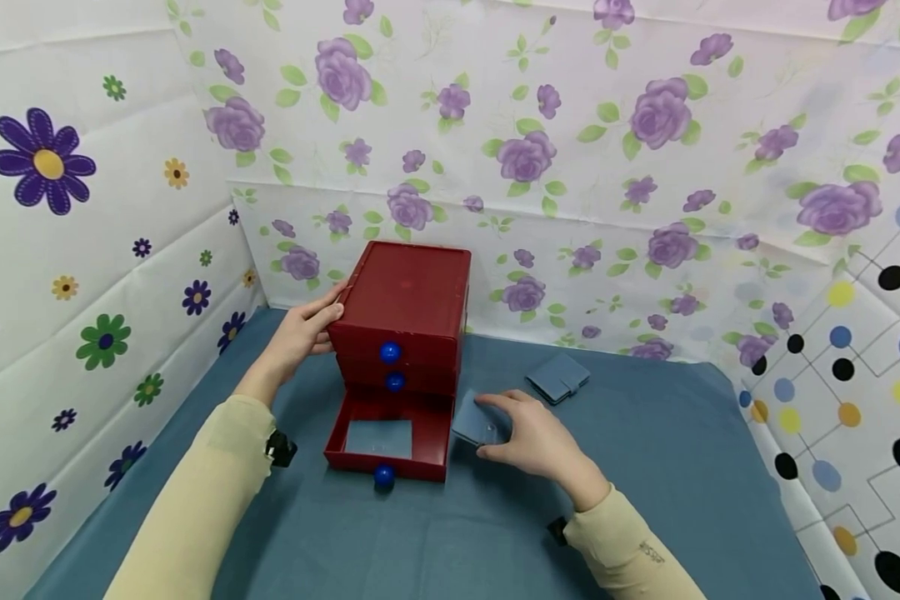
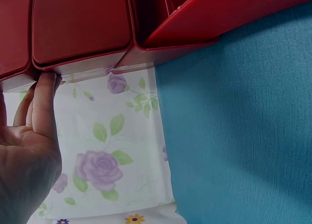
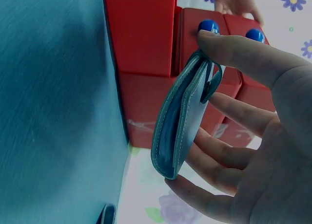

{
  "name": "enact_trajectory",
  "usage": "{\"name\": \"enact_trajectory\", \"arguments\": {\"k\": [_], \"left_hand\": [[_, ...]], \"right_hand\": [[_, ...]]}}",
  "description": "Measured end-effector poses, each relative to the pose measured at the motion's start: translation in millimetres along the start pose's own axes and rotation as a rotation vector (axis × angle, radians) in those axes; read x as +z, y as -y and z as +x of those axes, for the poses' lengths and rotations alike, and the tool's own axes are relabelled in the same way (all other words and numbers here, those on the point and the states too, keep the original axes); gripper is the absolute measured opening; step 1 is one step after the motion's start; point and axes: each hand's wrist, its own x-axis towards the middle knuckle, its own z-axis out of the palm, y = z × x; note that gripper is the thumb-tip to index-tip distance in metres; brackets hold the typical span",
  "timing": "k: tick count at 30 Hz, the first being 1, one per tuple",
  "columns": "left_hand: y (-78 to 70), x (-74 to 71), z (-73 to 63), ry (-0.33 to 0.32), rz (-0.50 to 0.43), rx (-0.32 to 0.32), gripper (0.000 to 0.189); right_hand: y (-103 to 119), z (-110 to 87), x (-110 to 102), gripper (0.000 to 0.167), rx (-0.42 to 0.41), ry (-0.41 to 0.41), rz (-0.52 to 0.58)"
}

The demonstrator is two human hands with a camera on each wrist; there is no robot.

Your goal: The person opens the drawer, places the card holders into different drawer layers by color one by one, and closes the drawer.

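My right hand (image 1: 532,437) holds a small blue snap-strap wallet (image 1: 482,421) just right of the pulled-out drawer, thumb on one edge and fingers on the other. In the right wrist view the wallet (image 3: 183,119) is seen edge-on, its folded halves slightly apart. A red drawer box (image 1: 405,287) has its bottom drawer (image 1: 336,433) pulled out, and a flat blue wallet-like item (image 1: 378,438) lies inside. My left hand (image 1: 300,333) rests against the box's left side near the top; in the left wrist view its extended fingers (image 2: 45,104) touch the red wall.
Another blue wallet (image 1: 558,377) lies on the blue tablecloth (image 1: 645,467) behind my right hand. Blue round knobs (image 1: 390,352) stick out from the drawer fronts. Flower-printed sheets (image 1: 525,158) stand behind and left; a dotted sheet (image 1: 855,400) stands at the right.
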Motion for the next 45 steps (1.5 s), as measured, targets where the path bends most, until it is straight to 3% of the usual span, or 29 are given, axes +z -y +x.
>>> {"name": "enact_trajectory", "arguments": {"k": [13,24,45], "left_hand": [[0.1,0.6,0.0,-0.008,0.007,0.003,0.064],[-0.7,1.5,-0.3,-0.007,-0.003,-0.001,0.065],[-0.2,2.0,-1.2,-0.011,0.006,0.014,0.066]], "right_hand": [[18,3.7,4,0.071,-0.074,0.008,-0.007],[32,9.6,8,0.067,-0.194,0.031,-0.049],[43,12.3,10,0.066,-0.19,0.047,-0.013]]}}
